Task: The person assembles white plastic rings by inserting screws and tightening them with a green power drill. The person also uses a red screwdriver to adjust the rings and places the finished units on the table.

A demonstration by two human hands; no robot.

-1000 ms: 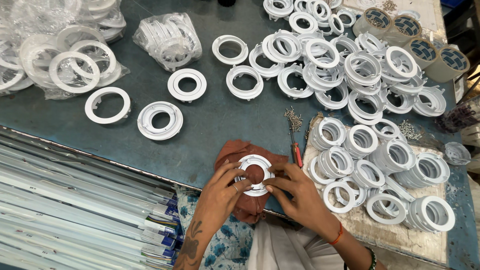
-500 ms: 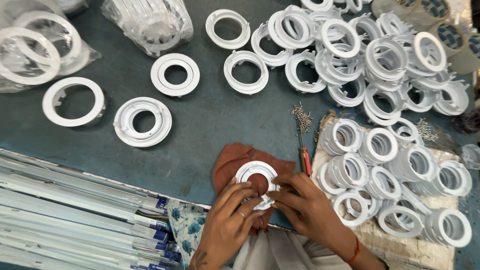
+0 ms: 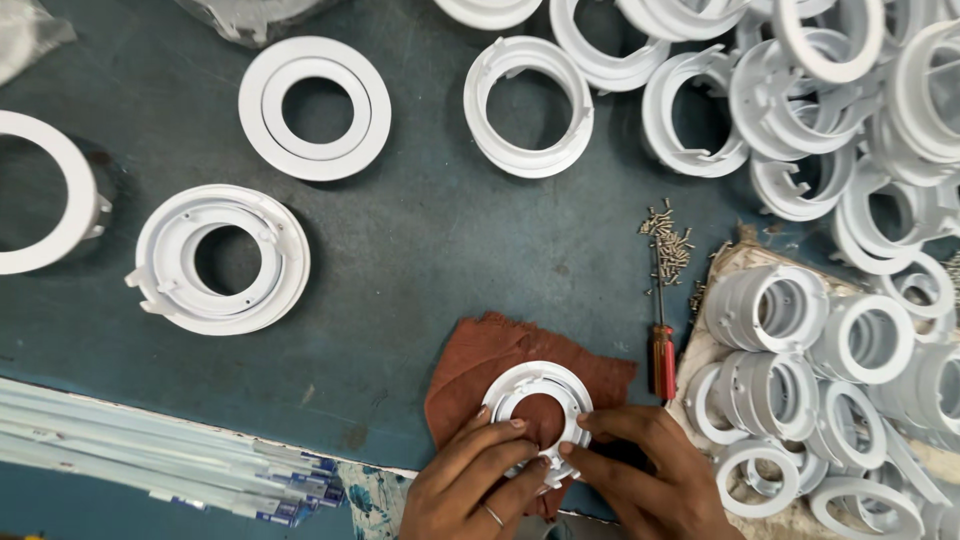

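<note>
Landmark: rust-brown cloth [image 3: 480, 350], lying on the table near its front edge.

1. Work table [image 3: 430, 250], dark blue-grey top; carries everything listed.
2. Heap of white plastic ring housings [image 3: 840, 120], up and to the right of the cloth, piled and overlapping.
3. Bundle of long white tubes [image 3: 150, 450], left of the cloth, lying along the table's front edge, blue-capped ends toward the cloth.
4. Cardboard sheet [image 3: 745, 255], right of the cloth, loaded with more white rings standing in rows.
5. Two-part white ring assembly [image 3: 220, 260], well left of the cloth, lying flat.
6. Flat white trim ring [image 3: 315, 108], far above-left of the cloth.
7. White ring housing [image 3: 540, 405], resting on the cloth, cloth showing through its centre hole.
8. Left hand [image 3: 470, 485], fingers gripping the housing's lower left rim.
9. Right hand [image 3: 655, 470], fingertips pinching the housing's lower right rim.
10. Screwdriver [image 3: 663, 340], red handle, just right of the cloth, tip pointing away.
11. Small screws [image 3: 670, 235], loose cluster around the screwdriver tip.
</note>
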